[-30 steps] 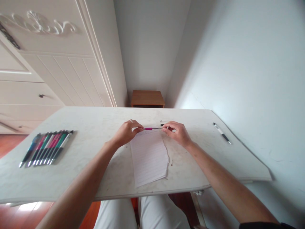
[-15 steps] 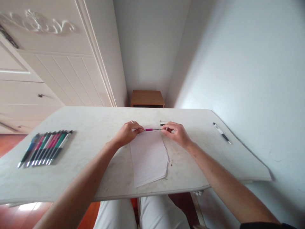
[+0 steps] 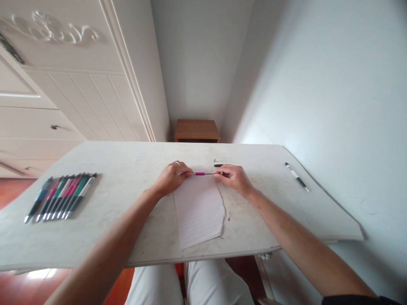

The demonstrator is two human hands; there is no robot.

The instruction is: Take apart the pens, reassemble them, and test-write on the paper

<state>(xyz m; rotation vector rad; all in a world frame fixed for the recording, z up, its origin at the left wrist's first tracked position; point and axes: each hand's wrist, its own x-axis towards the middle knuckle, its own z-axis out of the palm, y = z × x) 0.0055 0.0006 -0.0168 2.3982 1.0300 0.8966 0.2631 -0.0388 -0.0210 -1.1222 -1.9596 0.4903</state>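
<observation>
Above the top edge of a lined paper sheet point(image 3: 200, 214), my left hand point(image 3: 172, 177) pinches a pink pen barrel point(image 3: 199, 173), held level. From the barrel's right end runs a thin dark refill point(image 3: 209, 173). My right hand point(image 3: 234, 177) grips that refill's far end between thumb and fingertips. Just behind the right fingers lies a black pen part point(image 3: 218, 165), partly hidden by the hand. A tiny piece point(image 3: 214, 160), too small to name, sits beyond it.
Several pens point(image 3: 65, 197) in mixed colours lie side by side at the table's left. One white and black pen point(image 3: 296, 176) rests at the right, near the wall. A pale cabinet point(image 3: 133, 84) stands at the left and a wooden box-like stand point(image 3: 197, 129) behind the white table point(image 3: 127, 159).
My right hand has shifted slightly left towards the barrel, and less of the refill shows between the hands. My left hand has barely moved.
</observation>
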